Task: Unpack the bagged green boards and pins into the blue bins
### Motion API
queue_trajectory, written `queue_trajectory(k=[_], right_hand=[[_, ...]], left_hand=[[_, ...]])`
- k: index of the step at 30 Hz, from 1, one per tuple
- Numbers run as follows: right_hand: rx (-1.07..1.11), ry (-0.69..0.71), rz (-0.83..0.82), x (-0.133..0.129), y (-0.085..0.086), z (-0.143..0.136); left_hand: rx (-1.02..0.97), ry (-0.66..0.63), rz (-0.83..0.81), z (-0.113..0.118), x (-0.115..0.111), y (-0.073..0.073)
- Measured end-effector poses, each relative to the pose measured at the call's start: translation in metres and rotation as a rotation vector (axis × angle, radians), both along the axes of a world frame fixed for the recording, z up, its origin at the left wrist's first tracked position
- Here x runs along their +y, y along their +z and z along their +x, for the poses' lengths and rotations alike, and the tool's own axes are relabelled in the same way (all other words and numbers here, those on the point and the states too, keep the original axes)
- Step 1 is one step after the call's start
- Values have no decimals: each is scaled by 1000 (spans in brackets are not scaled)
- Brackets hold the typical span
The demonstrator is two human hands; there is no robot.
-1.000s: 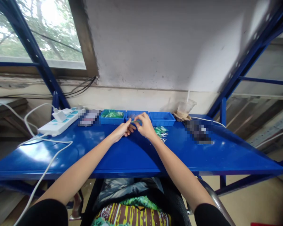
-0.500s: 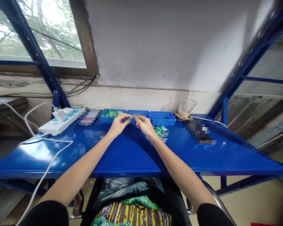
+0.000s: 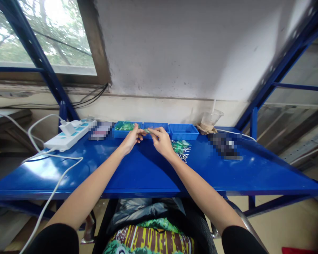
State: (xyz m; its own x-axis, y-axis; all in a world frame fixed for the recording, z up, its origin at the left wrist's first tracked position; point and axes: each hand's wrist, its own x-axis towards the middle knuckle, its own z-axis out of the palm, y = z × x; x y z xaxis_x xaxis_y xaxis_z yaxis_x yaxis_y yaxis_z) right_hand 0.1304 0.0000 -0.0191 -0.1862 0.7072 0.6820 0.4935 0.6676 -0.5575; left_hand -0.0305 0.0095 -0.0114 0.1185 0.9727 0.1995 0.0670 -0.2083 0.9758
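A small greenish piece is pinched between the fingertips of both hands, above the blue table and in front of the bins. My left hand has its thumb raised while its other fingers close at the piece. From the other side, my right hand grips the piece between thumb and forefinger. Green pieces fill the left blue bin. Behind my hands is the middle blue bin, partly hidden. Beside my right wrist, green pieces with thin metallic pins lie in a pile on the table.
The right blue bin stands near a plastic cup with a straw. A white power strip and its cable occupy the left side of the blue table. Blurred-out items lie on both sides.
The held piece has turned and shows less of itself between the fingers. My left thumb has lifted off, and my right hand has shifted slightly left.
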Motion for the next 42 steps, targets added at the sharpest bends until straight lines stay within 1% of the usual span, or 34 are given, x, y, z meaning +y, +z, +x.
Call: queue_trajectory(k=[1,3,6,8,10,12,14,15,16,17,18,20,22,24,26,27,29,31,35,37,39,42], right_hand=[[-26,-2,17,-1,0,-1],[-58,-3,34,-3,-2,-3],[-52,5,23,-3,-3,-5],[18,-6,-36,-3,-3,-6],[142,-35,-141,-2,0,-6],[286,-15,-306,1,2,-5],[410,56,-507,4,4,-2],[454,85,-593,6,4,-1],[484,96,-647,7,4,0],[493,87,-657,8,4,1],[474,68,-620,9,3,2],[354,28,-440,8,1,2],[165,-9,-219,5,-1,2],[4,-51,-76,2,-1,1],[-78,-75,-24,0,-2,-1],[-95,-72,-11,-1,-2,-1],[-104,-42,13,-1,-3,-2],[-85,-22,7,0,-4,-3],[-53,-89,-118,5,-8,-2],[-77,-116,-163,6,-9,-1],[-109,-120,-176,5,-10,-1],[-146,-114,-178,2,-8,-3]], left_hand=[[-65,-16,-58,-1,1,-1],[-115,-23,-77,-2,3,-2],[-89,19,-5,-2,6,-4],[-48,100,84,-2,6,-5],[68,184,251,-2,4,-4],[244,215,457,-2,0,-2],[405,193,617,-1,-5,0],[462,171,664,0,-7,0],[502,146,693,1,-8,1],[531,120,706,2,-9,0],[547,98,702,3,-9,0],[522,75,627,4,-7,-2],[398,56,445,5,-5,-3],[196,37,204,3,-2,-3],[6,19,10,2,0,-3],[-50,18,-40,1,0,-3],[-50,25,-46,-1,2,-3],[38,78,62,-1,3,-3],[294,291,467,-1,0,-2],[436,382,630,-3,-3,1],[526,472,738,-8,-5,6],[638,631,834,-21,0,13]])
